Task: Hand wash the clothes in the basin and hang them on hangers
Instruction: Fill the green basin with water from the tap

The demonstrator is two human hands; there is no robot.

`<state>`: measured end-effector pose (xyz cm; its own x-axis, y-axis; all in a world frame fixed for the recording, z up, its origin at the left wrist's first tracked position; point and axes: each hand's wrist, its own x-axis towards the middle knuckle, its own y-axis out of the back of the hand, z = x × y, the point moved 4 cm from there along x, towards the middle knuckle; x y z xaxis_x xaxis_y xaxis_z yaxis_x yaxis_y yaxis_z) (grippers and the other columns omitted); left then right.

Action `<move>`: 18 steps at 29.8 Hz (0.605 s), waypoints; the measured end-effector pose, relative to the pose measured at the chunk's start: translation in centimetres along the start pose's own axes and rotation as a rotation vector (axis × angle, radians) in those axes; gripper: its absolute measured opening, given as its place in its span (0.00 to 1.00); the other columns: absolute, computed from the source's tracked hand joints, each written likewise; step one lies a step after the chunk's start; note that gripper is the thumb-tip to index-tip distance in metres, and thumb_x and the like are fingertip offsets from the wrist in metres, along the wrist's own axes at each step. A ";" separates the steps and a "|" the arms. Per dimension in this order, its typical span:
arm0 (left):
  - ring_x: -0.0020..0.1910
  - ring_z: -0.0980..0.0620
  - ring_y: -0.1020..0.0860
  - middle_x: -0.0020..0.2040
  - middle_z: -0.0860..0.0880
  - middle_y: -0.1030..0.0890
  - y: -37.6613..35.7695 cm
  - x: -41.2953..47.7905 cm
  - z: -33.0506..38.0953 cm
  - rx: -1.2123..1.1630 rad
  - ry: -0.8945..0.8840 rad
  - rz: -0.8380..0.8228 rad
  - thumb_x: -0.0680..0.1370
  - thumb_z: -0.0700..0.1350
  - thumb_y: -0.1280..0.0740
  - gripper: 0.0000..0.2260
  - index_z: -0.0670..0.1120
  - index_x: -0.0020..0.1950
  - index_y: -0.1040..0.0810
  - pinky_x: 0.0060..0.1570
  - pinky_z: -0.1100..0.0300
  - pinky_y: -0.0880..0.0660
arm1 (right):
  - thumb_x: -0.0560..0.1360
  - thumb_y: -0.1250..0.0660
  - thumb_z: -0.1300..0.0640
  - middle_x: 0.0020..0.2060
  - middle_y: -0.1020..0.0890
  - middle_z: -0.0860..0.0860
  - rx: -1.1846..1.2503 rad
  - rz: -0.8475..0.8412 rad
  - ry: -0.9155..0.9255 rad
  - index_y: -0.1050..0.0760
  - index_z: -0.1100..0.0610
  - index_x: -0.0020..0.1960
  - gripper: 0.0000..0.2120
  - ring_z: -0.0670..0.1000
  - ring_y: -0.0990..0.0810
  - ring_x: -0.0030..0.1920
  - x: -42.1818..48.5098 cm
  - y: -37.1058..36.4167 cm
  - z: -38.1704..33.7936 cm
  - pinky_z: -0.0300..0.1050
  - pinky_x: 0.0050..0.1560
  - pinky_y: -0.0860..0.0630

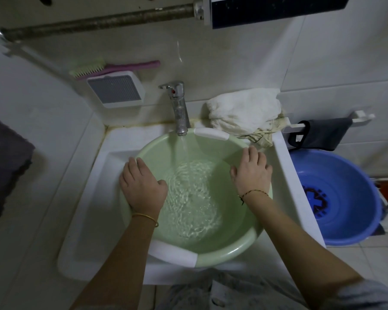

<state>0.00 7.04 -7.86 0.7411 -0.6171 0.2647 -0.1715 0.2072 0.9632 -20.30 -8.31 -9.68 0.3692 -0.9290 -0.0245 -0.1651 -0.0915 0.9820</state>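
Plainly, the left hand and right hand gripped the green basin's rim, fingertips hidden; tap water ran in.

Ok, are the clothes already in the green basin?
No, the green basin holds only running water from the tap, and the white clothes still lie on the sink ledge behind the right hand.
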 end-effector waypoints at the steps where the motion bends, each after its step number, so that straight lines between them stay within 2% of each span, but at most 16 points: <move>1: 0.62 0.36 0.27 0.64 0.35 0.26 0.0 0.0 0.0 0.001 0.000 -0.003 0.58 0.47 0.38 0.35 0.33 0.63 0.27 0.60 0.44 0.32 | 0.78 0.42 0.47 0.72 0.39 0.56 0.000 0.001 0.000 0.44 0.61 0.74 0.30 0.59 0.39 0.70 0.0 0.0 0.0 0.55 0.60 0.35; 18: 0.64 0.36 0.29 0.65 0.34 0.28 0.0 0.1 0.0 -0.016 0.012 -0.005 0.59 0.47 0.39 0.35 0.33 0.64 0.28 0.62 0.43 0.34 | 0.78 0.42 0.47 0.73 0.40 0.56 0.003 -0.002 -0.003 0.45 0.61 0.74 0.31 0.58 0.40 0.70 0.1 0.0 0.1 0.56 0.61 0.35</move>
<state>0.08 7.02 -7.88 0.7498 -0.6088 0.2590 -0.1575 0.2160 0.9636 -20.36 -8.41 -9.75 0.3667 -0.9299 -0.0274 -0.1670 -0.0948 0.9814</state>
